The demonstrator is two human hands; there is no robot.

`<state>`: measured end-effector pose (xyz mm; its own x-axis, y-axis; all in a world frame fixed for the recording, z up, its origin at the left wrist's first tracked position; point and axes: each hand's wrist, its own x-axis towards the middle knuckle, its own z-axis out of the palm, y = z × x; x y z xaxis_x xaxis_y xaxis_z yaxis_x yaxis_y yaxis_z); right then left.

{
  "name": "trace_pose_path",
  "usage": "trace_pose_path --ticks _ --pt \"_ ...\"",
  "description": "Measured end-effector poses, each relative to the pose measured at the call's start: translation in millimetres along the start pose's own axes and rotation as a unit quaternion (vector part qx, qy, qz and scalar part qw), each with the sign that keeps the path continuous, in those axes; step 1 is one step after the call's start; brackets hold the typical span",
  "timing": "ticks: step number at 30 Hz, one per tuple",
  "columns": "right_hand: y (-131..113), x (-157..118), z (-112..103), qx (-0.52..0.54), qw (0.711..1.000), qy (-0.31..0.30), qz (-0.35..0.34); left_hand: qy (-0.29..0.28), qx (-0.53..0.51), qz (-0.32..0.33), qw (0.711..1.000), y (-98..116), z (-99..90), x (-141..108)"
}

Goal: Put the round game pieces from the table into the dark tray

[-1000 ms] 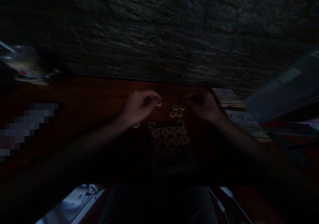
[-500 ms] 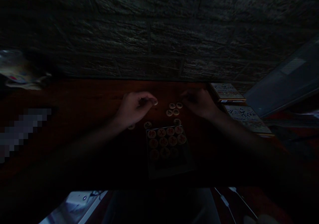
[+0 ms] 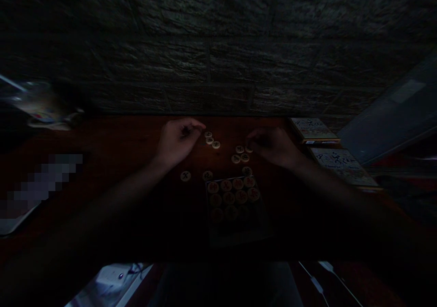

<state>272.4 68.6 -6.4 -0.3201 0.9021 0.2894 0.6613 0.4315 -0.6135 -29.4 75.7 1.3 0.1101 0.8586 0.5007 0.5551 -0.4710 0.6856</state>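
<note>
My left hand (image 3: 179, 141) is curled just left of a short slanting row of Chinese chess pieces (image 3: 215, 144); its fingertips are beside the top piece, with none seen between them. The fingers of my right hand (image 3: 275, 145) pinch down at a round black-marked Chinese chess piece (image 3: 249, 149), partly covering it. Three more pieces lie against it, one of them a black-marked piece (image 3: 236, 158). Nearer me is a square box (image 3: 239, 236) holding rows of pieces, mostly red-marked. Loose pieces lie by its far edge, and another piece (image 3: 185, 176) lies farther left.
Two printed flat boxes (image 3: 314, 129) lie at the right of the dark wooden table (image 3: 129, 136). A cup (image 3: 43, 109) stands at the far left, near a blurred-out flat object (image 3: 41, 188). A stone wall (image 3: 218, 61) rises behind. White cables (image 3: 316, 284) hang below the table edge.
My left hand has drawn back left from the piece it pinched, uncovering the row and the piece at left. My right fingers have come down onto a piece. The view has shifted slightly.
</note>
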Motion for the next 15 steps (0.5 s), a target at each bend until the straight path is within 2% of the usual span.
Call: trace_pose_path --ticks 4,8,12,15 --pt "0 -1 2 0.002 0.999 0.012 -0.030 0.040 0.006 -0.013 0.999 -15 -4.7 8" --pt "-1 -2 4 -0.021 0.998 0.025 -0.053 0.038 0.042 -0.013 0.998 -23 -6.4 11" --pt "-2 -2 5 -0.028 0.997 0.032 -0.061 -0.044 0.063 0.023 0.997 -19 -4.0 6" --pt "-4 -3 6 -0.025 0.997 0.030 -0.062 -0.122 0.079 0.103 0.984 -12 -0.4 2"
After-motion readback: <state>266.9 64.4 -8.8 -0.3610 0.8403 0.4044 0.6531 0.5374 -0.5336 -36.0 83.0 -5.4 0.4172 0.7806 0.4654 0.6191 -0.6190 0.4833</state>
